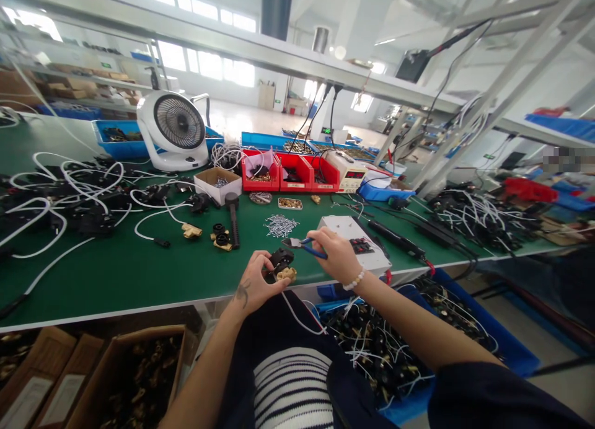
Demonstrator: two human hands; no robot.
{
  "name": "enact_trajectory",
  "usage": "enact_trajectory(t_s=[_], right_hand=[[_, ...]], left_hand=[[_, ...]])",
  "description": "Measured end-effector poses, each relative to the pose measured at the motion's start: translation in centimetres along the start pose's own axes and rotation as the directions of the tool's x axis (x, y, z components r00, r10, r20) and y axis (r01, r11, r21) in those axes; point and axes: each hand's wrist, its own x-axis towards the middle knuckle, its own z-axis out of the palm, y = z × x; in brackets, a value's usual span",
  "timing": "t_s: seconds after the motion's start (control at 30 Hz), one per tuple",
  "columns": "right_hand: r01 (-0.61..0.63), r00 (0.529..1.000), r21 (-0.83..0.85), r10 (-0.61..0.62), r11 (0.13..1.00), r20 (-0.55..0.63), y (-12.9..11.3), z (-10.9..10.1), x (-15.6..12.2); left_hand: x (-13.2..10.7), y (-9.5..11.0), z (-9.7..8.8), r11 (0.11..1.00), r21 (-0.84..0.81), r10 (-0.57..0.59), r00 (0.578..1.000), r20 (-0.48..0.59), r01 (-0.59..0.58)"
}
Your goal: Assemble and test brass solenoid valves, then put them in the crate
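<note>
At the bench's front edge my left hand point(257, 280) is closed on a black part with a brass fitting point(286, 274) on it; a white cable hangs below. My right hand point(337, 255) grips blue-handled pliers point(307, 245), their jaws pointing left, just above the black part. Beyond the pliers lies a pile of small silvery pins point(281, 225). To the left are a black rod-like tool point(233, 221), black and brass parts point(220, 237) and a loose brass fitting point(191, 230). A white box with black switches point(356, 243) sits beside my right hand.
A white fan point(176, 131), a carton point(218, 184), red bins point(261, 182) and a power supply point(348, 176) line the back. Black parts with white cables point(69, 193) heap at left, another heap point(483, 212) at right. Below the bench are a blue crate point(511, 353) and a cardboard box point(125, 345).
</note>
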Motion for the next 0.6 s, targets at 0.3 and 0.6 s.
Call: enact_trajectory(t_s=[0.3, 0.6], right_hand=[[0.007, 1.000, 0.014, -0.007, 1.000, 0.021, 0.33, -0.01, -0.13], [0.046, 0.999, 0.047, -0.046, 0.998, -0.010, 0.16, 0.53, -0.40]], left_hand=[[-0.02, -0.12, -0.09, 1.000, 0.013, 0.004, 1.000, 0.007, -0.004], [0.07, 0.46, -0.34, 1.000, 0.025, 0.019, 1.000, 0.022, -0.019]])
